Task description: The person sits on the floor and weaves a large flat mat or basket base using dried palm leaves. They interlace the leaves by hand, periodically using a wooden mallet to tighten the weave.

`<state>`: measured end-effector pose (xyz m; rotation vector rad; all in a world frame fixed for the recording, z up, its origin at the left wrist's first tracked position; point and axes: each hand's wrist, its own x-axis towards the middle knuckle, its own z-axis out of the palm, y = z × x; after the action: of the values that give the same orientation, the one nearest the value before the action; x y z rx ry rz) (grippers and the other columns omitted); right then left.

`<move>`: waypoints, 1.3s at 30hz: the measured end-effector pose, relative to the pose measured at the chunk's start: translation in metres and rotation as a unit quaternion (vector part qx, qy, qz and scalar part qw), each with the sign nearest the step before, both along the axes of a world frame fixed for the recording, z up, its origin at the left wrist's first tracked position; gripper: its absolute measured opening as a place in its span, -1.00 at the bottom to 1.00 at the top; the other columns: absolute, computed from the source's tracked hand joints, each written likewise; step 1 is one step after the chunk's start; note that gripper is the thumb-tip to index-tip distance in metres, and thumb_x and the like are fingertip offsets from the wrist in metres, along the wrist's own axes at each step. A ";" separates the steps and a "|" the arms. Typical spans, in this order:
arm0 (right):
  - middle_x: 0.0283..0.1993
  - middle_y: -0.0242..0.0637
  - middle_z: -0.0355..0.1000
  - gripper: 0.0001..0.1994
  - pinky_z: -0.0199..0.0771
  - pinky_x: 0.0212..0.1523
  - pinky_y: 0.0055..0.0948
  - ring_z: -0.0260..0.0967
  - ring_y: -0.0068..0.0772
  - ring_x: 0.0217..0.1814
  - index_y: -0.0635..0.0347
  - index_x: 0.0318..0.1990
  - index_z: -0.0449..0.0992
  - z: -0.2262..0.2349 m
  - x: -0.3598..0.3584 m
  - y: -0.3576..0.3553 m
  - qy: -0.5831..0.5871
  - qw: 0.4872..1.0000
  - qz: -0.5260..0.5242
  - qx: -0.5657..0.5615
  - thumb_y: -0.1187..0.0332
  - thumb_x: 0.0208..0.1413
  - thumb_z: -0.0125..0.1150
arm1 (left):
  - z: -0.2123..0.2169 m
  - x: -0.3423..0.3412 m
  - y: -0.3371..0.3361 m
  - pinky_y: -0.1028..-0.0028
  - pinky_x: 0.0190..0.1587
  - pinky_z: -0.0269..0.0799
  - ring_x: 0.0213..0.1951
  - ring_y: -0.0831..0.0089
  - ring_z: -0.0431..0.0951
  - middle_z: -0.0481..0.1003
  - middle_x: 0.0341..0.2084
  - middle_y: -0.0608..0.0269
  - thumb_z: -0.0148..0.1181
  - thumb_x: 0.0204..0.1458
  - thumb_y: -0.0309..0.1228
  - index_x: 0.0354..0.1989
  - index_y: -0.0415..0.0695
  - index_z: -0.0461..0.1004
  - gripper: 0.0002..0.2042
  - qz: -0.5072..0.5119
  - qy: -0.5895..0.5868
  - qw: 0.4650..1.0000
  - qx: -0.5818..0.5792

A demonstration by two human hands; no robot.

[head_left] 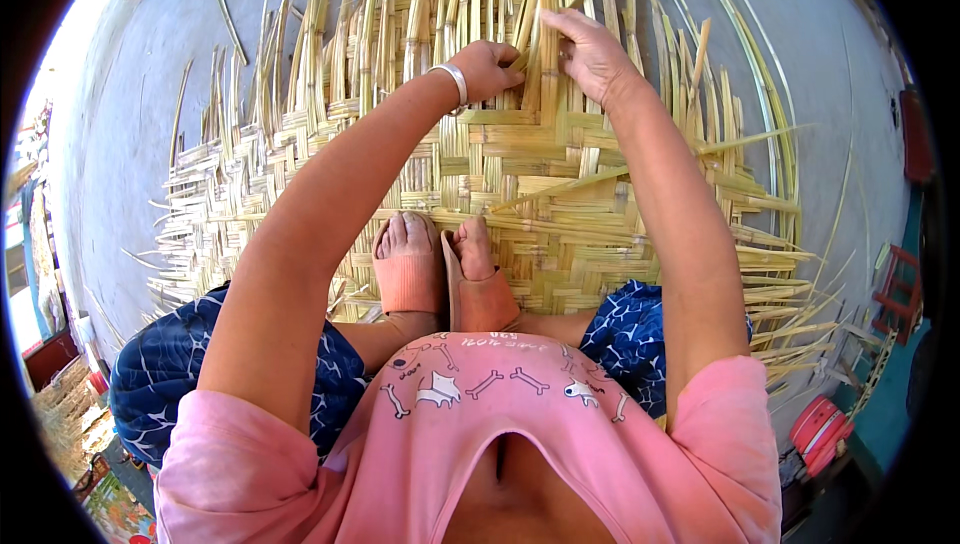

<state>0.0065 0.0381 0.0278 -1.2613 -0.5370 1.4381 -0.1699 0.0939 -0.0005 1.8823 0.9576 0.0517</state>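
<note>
A woven mat (590,244) of yellow-green split-bamboo strips lies on the floor under my sandalled feet. Loose strip ends fan out from its far side and both flanks. My left hand (492,70), with a silver bangle at the wrist, is closed on a bamboo strip at the mat's far middle. Just to the right, my right hand (594,52) has its fingertips against a raised bundle of bamboo strips (545,54), thumb and fingers bent round its edge. Where both hands meet the strips, parts of the fingers are hidden.
The mat lies on a grey floor (120,174). Loose strips (765,64) lie beyond its right side, and a short piece (231,26) at the far left. At the right edge are a small red stool (897,294) and a red round object (820,432).
</note>
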 end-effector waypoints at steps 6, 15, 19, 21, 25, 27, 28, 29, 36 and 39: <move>-0.19 -0.31 0.42 -0.70 0.43 -0.10 -0.44 0.38 -0.43 -0.19 0.20 -0.01 0.40 -0.006 0.020 -0.039 -0.028 0.992 -0.122 0.021 0.40 0.08 0.18 | -0.002 0.002 0.015 0.45 -0.13 0.40 -0.25 0.49 0.48 0.55 -0.28 0.25 0.23 -0.03 -0.32 -0.09 -0.21 0.51 -0.66 -0.045 0.039 0.998 -0.038; -0.27 -0.21 0.46 -0.77 0.49 -0.47 -0.60 0.50 -0.47 -0.41 0.27 -0.06 0.44 -0.007 -0.012 -0.117 -0.214 0.951 -0.197 -0.105 0.49 0.12 0.05 | -0.001 0.011 0.018 0.52 -0.26 0.40 -0.27 0.54 0.49 0.53 -0.32 0.29 0.25 -0.02 -0.34 -0.16 -0.18 0.49 -0.73 0.044 -0.036 0.974 -0.220; -0.34 -0.21 0.46 -0.76 0.48 -0.53 -0.56 0.50 -0.48 -0.48 0.25 -0.05 0.45 -0.001 -0.010 -0.105 -0.297 0.930 -0.163 -0.142 0.48 0.13 0.03 | -0.003 0.018 0.012 0.58 -0.33 0.38 -0.37 0.57 0.51 0.52 -0.41 0.30 0.22 0.01 -0.35 -0.21 -0.16 0.42 -0.78 0.089 -0.068 0.965 -0.236; -0.36 -0.21 0.47 -0.77 0.47 -0.55 -0.56 0.48 -0.48 -0.51 0.23 -0.05 0.46 -0.001 -0.009 -0.106 -0.309 0.927 -0.161 -0.138 0.47 0.13 0.02 | -0.002 0.019 0.010 0.59 -0.32 0.39 -0.37 0.54 0.53 0.52 -0.41 0.28 0.20 0.02 -0.36 -0.18 -0.17 0.41 -0.76 0.090 -0.060 0.969 -0.220; -0.41 -0.22 0.46 -0.73 0.45 -0.58 -0.57 0.46 -0.50 -0.55 0.20 0.00 0.43 0.001 -0.009 -0.115 -0.281 0.936 -0.150 -0.147 0.46 0.14 -0.02 | 0.000 0.014 0.012 0.59 -0.30 0.41 -0.34 0.52 0.56 0.53 -0.40 0.25 0.16 0.03 -0.39 -0.14 -0.20 0.39 -0.75 0.086 -0.055 0.970 -0.220; -0.41 -0.21 0.46 -0.69 0.44 -0.58 -0.57 0.46 -0.50 -0.54 0.19 0.06 0.39 0.010 -0.007 -0.120 -0.242 0.950 -0.119 -0.157 0.46 0.15 -0.06 | -0.003 0.010 0.014 0.58 -0.30 0.43 -0.34 0.51 0.57 0.53 -0.39 0.24 0.15 0.04 -0.40 -0.14 -0.22 0.40 -0.76 0.089 -0.056 0.969 -0.222; -0.41 -0.21 0.46 -0.67 0.44 -0.58 -0.57 0.46 -0.51 -0.54 0.19 0.09 0.36 0.015 -0.005 -0.120 -0.224 0.956 -0.105 -0.161 0.46 0.15 -0.07 | 0.000 0.010 0.013 0.57 -0.30 0.44 -0.34 0.51 0.57 0.53 -0.39 0.25 0.15 0.04 -0.40 -0.14 -0.22 0.41 -0.76 0.092 -0.056 0.971 -0.216; -0.40 -0.19 0.46 -0.65 0.45 -0.57 -0.57 0.47 -0.50 -0.52 0.20 0.11 0.34 0.016 -0.004 -0.118 -0.228 0.957 -0.095 -0.154 0.46 0.15 -0.08 | 0.002 0.010 0.011 0.56 -0.30 0.44 -0.35 0.51 0.57 0.53 -0.39 0.25 0.14 0.04 -0.40 -0.15 -0.23 0.41 -0.76 0.095 -0.056 0.972 -0.209; -0.15 -0.02 0.45 -0.60 0.51 -0.35 -0.54 0.51 -0.40 -0.30 0.32 0.16 0.27 0.050 -0.003 -0.080 -0.239 0.959 0.031 -0.146 0.40 0.17 -0.04 | -0.005 0.010 0.005 0.53 -0.36 0.49 -0.47 0.55 0.52 0.54 -0.48 0.24 0.14 0.02 -0.45 -0.24 -0.26 0.51 -0.83 0.093 -0.013 0.993 -0.067; -0.01 0.02 0.41 -0.54 0.50 -0.18 -0.41 0.50 -0.28 -0.18 0.32 0.18 0.25 0.062 -0.021 -0.065 -0.271 0.939 0.148 -0.154 0.32 0.15 0.05 | -0.017 0.012 0.002 0.52 -0.42 0.47 -0.52 0.53 0.53 0.54 -0.56 0.21 0.13 -0.07 -0.44 -0.29 -0.28 0.51 -0.80 0.116 0.013 0.993 0.033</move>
<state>-0.0142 -0.0269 0.0901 -1.9148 -0.9267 1.4498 -0.1576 0.0957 -0.0171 1.8261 1.2024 0.2008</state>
